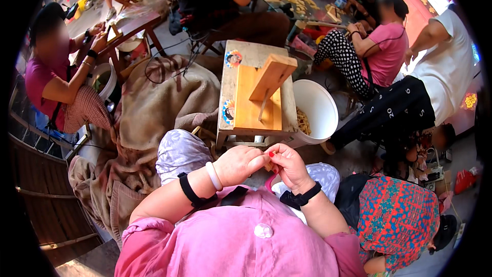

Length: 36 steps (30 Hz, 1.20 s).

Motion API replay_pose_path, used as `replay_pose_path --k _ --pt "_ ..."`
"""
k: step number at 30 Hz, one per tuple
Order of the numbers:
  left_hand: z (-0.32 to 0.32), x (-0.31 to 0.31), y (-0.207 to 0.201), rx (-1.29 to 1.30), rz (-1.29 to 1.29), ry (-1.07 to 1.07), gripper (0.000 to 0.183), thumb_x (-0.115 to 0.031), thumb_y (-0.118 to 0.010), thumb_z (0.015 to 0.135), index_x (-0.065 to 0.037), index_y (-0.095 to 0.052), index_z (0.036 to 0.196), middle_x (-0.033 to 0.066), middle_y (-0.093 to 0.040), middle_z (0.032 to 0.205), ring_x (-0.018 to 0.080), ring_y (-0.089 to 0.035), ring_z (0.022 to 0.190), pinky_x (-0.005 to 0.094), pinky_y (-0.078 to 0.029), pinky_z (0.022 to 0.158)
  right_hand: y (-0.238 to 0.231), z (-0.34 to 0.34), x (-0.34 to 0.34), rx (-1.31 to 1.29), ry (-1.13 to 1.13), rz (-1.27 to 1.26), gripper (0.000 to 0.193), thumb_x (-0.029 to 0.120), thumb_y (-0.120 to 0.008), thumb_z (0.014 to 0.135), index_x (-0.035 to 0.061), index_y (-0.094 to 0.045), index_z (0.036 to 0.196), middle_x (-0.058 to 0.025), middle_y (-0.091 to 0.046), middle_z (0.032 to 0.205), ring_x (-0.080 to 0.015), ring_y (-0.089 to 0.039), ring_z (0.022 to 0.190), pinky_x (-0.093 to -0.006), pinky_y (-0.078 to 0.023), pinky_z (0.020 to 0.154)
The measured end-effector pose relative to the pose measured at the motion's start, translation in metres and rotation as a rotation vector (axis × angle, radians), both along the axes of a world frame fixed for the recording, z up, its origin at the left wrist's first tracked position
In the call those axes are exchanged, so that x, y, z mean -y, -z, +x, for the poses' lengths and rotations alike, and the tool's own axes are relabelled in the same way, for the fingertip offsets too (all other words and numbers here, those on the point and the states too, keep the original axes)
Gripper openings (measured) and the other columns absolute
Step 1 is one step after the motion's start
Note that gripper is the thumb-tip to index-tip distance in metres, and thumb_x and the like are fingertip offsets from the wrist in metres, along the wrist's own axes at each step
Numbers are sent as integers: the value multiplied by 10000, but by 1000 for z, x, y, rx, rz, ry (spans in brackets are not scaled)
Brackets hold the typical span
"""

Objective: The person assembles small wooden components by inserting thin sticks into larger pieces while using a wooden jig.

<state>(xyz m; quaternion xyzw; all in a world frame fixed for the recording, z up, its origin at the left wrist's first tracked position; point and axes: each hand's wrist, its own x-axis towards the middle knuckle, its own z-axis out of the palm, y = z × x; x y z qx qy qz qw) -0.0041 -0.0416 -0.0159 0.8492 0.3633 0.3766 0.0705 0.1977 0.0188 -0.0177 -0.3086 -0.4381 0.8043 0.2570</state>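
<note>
My left hand (240,164) and my right hand (290,166) meet in front of my chest, above my lap. The fingers of both are closed in a pinch around a small yellowish piece (271,166). Most of that piece is hidden by the fingers, so its kind is unclear. Just beyond my hands stands a small wooden table (233,79). On it rests a wooden board (247,115) with an upright wooden block (271,78) and a thin rod leaning at it.
A white bucket (324,107) with yellowish pieces (303,122) inside stands right of the table. Brown blankets (164,92) lie at the left. People sit close by on several sides, one in a patterned shirt (397,215) at my right. A far table (320,14) holds more yellowish pieces.
</note>
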Motion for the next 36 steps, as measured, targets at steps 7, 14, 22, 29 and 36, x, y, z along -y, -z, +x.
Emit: replay_pose_path --k 7,14,22,29,36 --pt "2 1 2 70 -13 -172 223 -140 -653 787 -78 -582 989 78 -607 871 282 -630 783 371 -526 679 -20 -14 19 412 39 946 377 -55 -573 812 14 -527 1179 -111 -609 971 -260 -595 853 -360 -486 801" --pt "-1 -4 22 1200 -1147 281 106 -134 -658 916 -83 -606 992 -23 -599 1056 60 -559 804 227 -497 657 -13 -22 17 545 288 1206 174 -36 -629 772 25 -525 897 -139 -569 861 -328 -590 796 -407 -480 699" --pt "-3 -1 13 1314 -1167 394 162 -158 -655 923 -74 -611 1055 -19 -578 1069 50 -534 829 197 -459 692 -14 -20 14 319 234 1087 247 -57 -587 803 12 -564 1038 -122 -610 925 -263 -626 843 -346 -502 773" --pt "6 -3 26 962 -647 -59 213 -145 -605 962 -24 -629 1136 -21 -584 1016 105 -547 899 229 -459 807 -2 -28 24 261 259 772 253 106 -589 939 -7 -561 1164 -151 -652 1032 -255 -660 910 -344 -519 784" --pt "-1 4 22 1096 -903 20 227 -218 -542 1002 -19 -634 1061 -31 -589 906 50 -496 758 206 -434 689 -22 -20 14 517 36 1147 127 107 -551 927 -2 -535 865 -174 -578 779 -377 -574 745 -425 -453 634"
